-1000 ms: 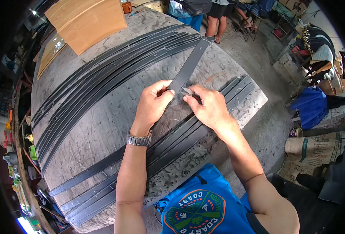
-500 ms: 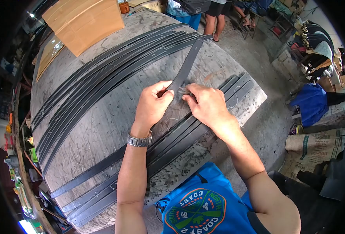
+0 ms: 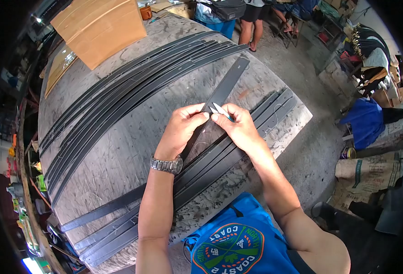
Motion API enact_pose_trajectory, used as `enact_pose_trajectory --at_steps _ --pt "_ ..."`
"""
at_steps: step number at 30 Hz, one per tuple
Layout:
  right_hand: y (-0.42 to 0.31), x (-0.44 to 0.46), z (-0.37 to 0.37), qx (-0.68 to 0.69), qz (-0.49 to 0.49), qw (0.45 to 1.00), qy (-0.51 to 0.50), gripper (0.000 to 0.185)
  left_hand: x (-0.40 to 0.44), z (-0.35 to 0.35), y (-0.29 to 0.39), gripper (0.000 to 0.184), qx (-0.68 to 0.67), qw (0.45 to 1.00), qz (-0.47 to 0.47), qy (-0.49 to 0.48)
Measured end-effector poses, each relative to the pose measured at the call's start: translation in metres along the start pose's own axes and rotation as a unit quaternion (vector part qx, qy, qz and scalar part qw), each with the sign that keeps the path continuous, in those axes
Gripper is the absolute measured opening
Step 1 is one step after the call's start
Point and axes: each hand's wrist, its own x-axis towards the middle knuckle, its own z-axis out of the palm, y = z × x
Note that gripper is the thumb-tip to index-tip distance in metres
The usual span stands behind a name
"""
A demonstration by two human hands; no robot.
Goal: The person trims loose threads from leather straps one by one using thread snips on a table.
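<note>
My left hand (image 3: pixel 182 127) pinches a black leather strap (image 3: pixel 228 83) between thumb and fingers. The strap slants away from me, its far end up over the table, and its near part runs down past my wrist. In my right hand (image 3: pixel 241 129) is a pair of small thread snips (image 3: pixel 218 109), mostly hidden in the fingers. Two pale, pointed blades stick out, spread apart, close against the strap beside my left fingertips. Under my forearms lies a stack of stitched black straps (image 3: pixel 210 168), with loose thread on several.
More black straps (image 3: pixel 124 86) lie in a long curved row across the worn table (image 3: pixel 133 137). A cardboard box (image 3: pixel 102 32) stands at the far left. Beyond the far edge, a person's legs (image 3: pixel 251 29) are visible. A blue cloth (image 3: pixel 364 119) hangs at the right.
The strap has shifted in my left hand and now lies straighter, its far end lower and to the right. My right hand has turned, bringing the snips' spread blades against the strap.
</note>
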Motion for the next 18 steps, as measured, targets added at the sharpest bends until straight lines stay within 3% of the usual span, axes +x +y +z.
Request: enact_pose_trajectory --at_steps 8,18 --pt "-0.014 -0.015 -0.005 -0.153 -0.032 0.986 0.052 0.024 0.001 -0.008 0.0 0.027 0.037 0.998 0.027 0.033" --pt "-0.037 -0.013 -0.008 -0.269 -0.048 0.961 0.038 0.029 0.001 -0.006 0.002 0.026 0.062 0.997 0.035 0.032"
